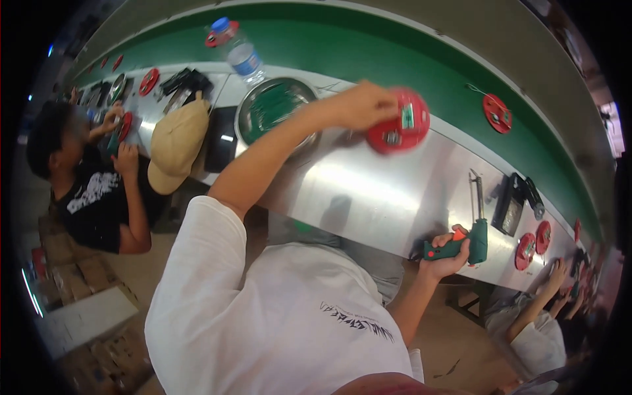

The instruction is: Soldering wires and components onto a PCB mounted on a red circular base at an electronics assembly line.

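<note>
My left hand (365,105) is stretched over the far side of the metal table, its fingers closed on the edge of a red disc (413,137). A small green circuit board and a metal part show on the disc, which is blurred slightly by motion. Low at the right, my right hand (454,257) is wrapped round the handle of a green soldering gun (477,240). The gun has a red trigger, and its long thin tip points up and away from me. Beneath my left forearm stands a round metal bowl (244,122) with green pieces in it.
Behind the bowl stands a water bottle (245,60). Left of it lie a dark flat case (221,141) and a tan cap (179,139). At right are a black box (509,205) and red discs (525,251). Co-workers sit on both sides; one (99,191) handles a red disc.
</note>
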### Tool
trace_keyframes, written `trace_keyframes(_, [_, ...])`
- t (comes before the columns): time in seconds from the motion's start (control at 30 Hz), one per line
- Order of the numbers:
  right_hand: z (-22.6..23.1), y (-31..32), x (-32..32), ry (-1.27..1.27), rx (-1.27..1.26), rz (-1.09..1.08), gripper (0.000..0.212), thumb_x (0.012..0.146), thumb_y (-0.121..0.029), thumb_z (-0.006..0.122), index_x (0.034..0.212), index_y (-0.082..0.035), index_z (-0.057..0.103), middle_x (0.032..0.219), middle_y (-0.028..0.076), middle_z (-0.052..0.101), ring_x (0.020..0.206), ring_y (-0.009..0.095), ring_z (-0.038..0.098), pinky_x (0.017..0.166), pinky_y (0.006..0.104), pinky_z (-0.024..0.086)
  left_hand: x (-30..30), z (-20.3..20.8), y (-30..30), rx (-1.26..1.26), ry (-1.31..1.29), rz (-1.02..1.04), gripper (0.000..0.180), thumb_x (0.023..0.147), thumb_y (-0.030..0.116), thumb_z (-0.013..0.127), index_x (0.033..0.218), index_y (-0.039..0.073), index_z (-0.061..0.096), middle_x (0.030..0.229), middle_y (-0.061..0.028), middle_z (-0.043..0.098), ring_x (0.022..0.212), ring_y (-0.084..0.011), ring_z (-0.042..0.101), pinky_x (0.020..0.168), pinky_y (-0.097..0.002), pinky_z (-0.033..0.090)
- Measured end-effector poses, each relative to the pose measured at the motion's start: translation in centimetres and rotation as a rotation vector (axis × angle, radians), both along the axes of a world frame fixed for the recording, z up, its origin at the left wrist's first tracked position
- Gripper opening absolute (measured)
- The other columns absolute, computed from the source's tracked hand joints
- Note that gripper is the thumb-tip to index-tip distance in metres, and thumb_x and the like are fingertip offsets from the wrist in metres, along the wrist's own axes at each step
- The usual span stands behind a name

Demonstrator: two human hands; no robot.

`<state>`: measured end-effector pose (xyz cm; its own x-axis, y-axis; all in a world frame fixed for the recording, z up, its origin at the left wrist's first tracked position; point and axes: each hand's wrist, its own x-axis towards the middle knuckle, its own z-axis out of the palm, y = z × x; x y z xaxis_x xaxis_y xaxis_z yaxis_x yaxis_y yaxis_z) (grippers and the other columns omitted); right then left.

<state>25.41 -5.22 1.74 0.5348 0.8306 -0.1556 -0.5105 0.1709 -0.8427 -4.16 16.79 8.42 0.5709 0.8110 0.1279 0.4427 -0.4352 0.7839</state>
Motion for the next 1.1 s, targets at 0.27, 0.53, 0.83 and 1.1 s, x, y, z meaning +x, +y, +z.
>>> trace_keyframes(0.27, [-0.5,0.0,0.4,-0.069,0.017,0.046,0.038,0.101,-0.037,0.043,0.106,-0.002,0.056,0.067,0.006,0.053,0.053,0.013,0.046,0.048,0.026,0.038,-2.6,-5.2,-10.5,0.123,0.204,0.127,0.018,0.092,0.023,0.062,0.097,0.007,0.07,0.086,-0.0123,0.062,0.094,-0.0338,0.057,0.082,-0.0437,0.047])
trace_keyframes(0.53, [-0.1,-0.3,0.2,-0.095,0.006,0.02,0.037,0.101,-0.037,0.045,0.106,-0.002,0.056,0.068,0.006,0.055,0.052,0.014,0.046,0.047,0.0261,0.037,-5.2,-0.8,-12.9,0.315,0.072,0.463,0.027,0.093,0.022,0.062,0.11,0.002,0.068,0.096,-0.0157,0.061,0.096,-0.0346,0.057,0.085,-0.0434,0.047])
trace_keyframes(0.83, [0.4,0.1,-0.3,-0.102,-0.016,0.023,0.038,0.101,-0.036,0.044,0.104,-0.002,0.058,0.061,0.005,0.051,0.052,0.013,0.044,0.05,0.026,0.038,-11.4,-0.7,-10.9,0.138,0.195,0.768,0.019,0.096,0.012,0.057,0.106,0.001,0.069,0.092,-0.0199,0.067,0.087,-0.0368,0.063,0.078,-0.0432,0.049])
trace_keyframes(1.1, [0.1,0.2,0.0,-0.097,-0.028,-0.003,0.039,0.101,-0.036,0.043,0.104,-0.001,0.058,0.057,0.005,0.047,0.051,0.014,0.043,0.049,0.0259,0.036,-11.4,-2.0,-9.7,0.336,0.093,0.696,0.017,0.095,0.011,0.06,0.106,0.002,0.069,0.085,-0.0159,0.07,0.079,-0.0345,0.067,0.073,-0.0383,0.052])
